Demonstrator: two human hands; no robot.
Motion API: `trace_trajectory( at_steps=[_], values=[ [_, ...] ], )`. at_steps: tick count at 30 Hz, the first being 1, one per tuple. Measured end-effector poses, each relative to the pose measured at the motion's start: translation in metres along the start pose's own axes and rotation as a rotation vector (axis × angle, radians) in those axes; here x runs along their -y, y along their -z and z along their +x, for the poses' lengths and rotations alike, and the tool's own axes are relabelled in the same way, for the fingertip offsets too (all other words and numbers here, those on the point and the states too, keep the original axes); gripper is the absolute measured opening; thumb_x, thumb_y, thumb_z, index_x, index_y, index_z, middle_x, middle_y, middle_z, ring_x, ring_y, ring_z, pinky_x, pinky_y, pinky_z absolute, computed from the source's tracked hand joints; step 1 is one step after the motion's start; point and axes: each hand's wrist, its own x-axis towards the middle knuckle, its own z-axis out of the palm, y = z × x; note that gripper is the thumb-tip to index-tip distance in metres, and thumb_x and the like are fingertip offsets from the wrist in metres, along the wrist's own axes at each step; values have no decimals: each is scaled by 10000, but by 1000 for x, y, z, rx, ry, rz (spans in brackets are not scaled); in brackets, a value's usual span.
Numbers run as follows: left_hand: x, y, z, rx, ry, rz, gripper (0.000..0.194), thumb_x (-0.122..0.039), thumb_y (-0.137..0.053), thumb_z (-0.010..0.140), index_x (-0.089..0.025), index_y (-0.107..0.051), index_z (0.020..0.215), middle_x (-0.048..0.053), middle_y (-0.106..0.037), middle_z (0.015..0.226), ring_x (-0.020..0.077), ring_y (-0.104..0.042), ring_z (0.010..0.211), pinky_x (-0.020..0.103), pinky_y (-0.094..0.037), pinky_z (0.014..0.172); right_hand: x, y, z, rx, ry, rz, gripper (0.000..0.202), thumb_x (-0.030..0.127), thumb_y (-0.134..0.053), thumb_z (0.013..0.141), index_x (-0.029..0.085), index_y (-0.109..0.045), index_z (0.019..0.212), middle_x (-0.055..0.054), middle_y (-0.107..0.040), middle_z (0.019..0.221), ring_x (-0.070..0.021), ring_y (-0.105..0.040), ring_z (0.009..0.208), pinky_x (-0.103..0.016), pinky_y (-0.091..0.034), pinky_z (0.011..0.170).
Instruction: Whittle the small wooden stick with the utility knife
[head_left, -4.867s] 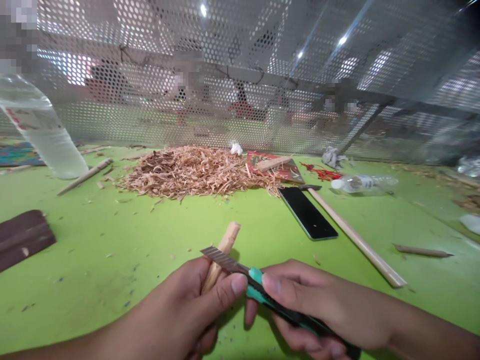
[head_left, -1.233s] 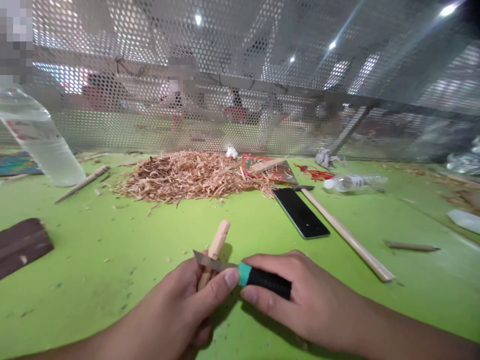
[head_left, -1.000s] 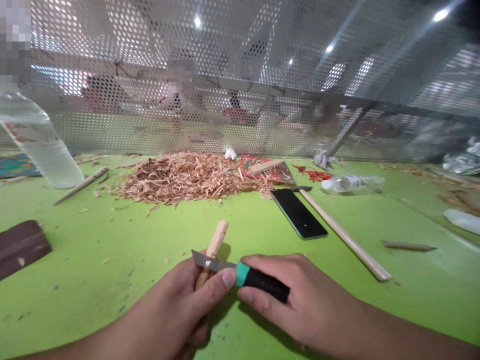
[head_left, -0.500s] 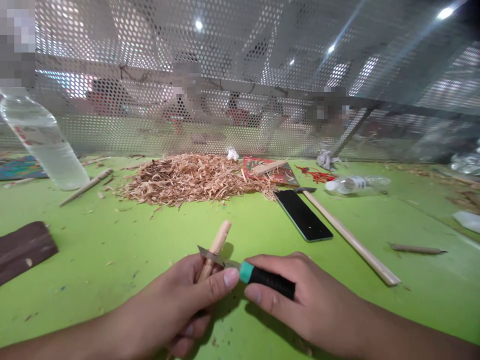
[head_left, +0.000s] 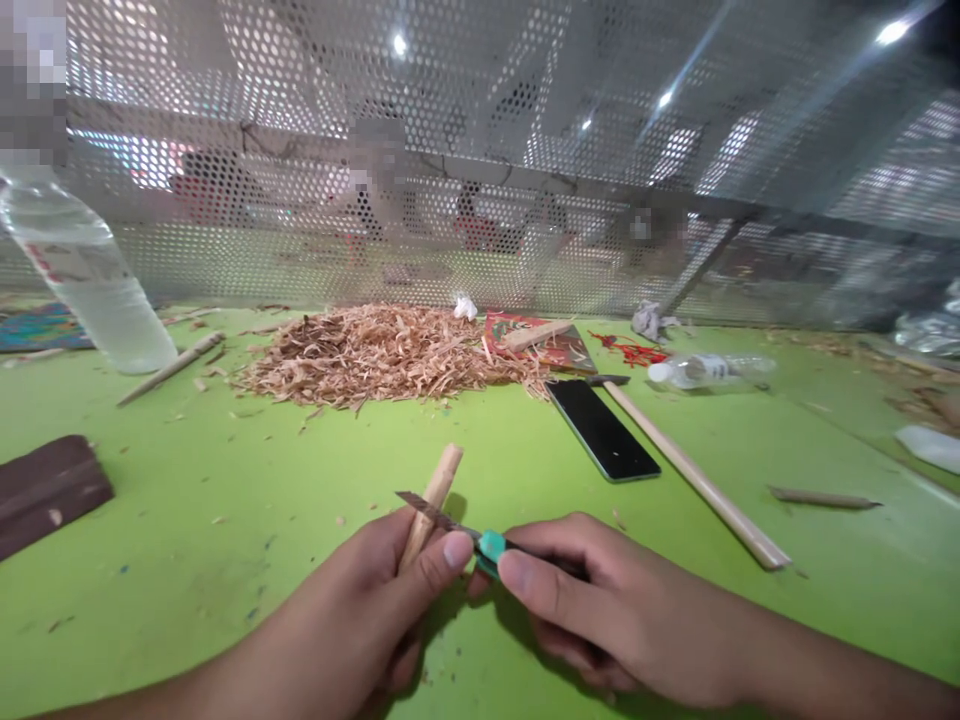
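Note:
My left hand is closed round a pale wooden stick, whose upper end sticks out above the fingers. My right hand grips a knife with a green and black handle. The knife's thin blade lies across the stick, pointing up and left. My left thumb rests at the blade near the handle. Most of the handle is hidden by my right fingers.
Wood shavings are heaped at the back. A phone and a long tool handle lie right, near a bottle on its side. A full bottle stands left, above a brown piece. Perforated mesh rises behind.
My right hand has rolled the knife, so less of the black handle shows, and its thumb has moved up to the green collar. The stick has barely moved.

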Motion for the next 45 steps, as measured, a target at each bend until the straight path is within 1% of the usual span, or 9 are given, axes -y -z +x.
trace_trajectory(
  at_steps=[7,12,20,27,31,33,36,41,45],
  values=[
    [0,-1,-3,19,-29,33,560,-781,-496,1000,-229,-574,941,-148,-326,482,75,-209,401,197,-171,384,4,-1,3,44,-65,84,744,879,-613,895,155,-662,1059,121,-440,522,-42,-309,376,-153,-252,365],
    [2,2,-1,49,-23,10,525,-733,-489,1033,-229,-592,929,-137,-331,481,83,-216,413,210,-168,400,3,-2,3,63,-85,138,687,837,-643,912,167,-668,1061,122,-454,528,-38,-307,362,-133,-267,339],
    [4,3,-2,68,-32,19,541,-760,-495,1017,-234,-597,941,-121,-343,532,95,-231,452,254,-162,424,3,0,0,109,-147,257,617,783,-671,936,188,-690,1099,108,-484,535,-30,-301,345,-109,-301,335],
    [-2,6,-1,124,-36,27,580,-781,-519,995,-216,-627,923,-110,-348,539,81,-248,442,234,-160,395,7,2,2,159,-253,349,561,722,-594,1007,185,-704,1126,84,-517,508,-55,-326,314,-118,-307,289],
    [0,6,-2,132,-20,-34,565,-801,-553,966,-238,-593,987,-126,-329,529,77,-228,424,220,-165,379,6,3,-1,97,-130,199,656,826,-628,933,184,-662,1059,87,-501,554,-51,-351,367,-127,-292,332],
    [4,7,-2,119,-1,-52,547,-790,-574,963,-245,-554,1011,-132,-356,526,71,-235,417,207,-177,375,8,3,-5,33,-40,47,603,783,-650,955,181,-642,995,91,-463,586,-51,-346,438,-136,-293,396],
    [7,9,-1,106,12,-57,549,-779,-625,943,-244,-510,991,-131,-401,529,56,-250,412,183,-199,365,14,3,-10,-40,17,-176,503,667,-693,993,170,-654,930,67,-451,655,-89,-396,572,-181,-347,507],
    [4,9,-1,141,-34,-117,558,-739,-739,893,-256,-475,976,-150,-373,552,36,-229,419,155,-196,364,12,5,-11,-127,69,-383,404,558,-718,993,165,-744,903,-22,-595,852,-182,-551,791,-244,-439,649],
    [1,8,-3,119,-21,-99,603,-789,-734,858,-244,-489,947,-150,-385,532,35,-258,412,145,-213,356,2,7,-9,-168,92,-415,440,595,-673,1005,175,-800,968,-41,-647,866,-204,-575,801,-249,-442,632]
  ],
)
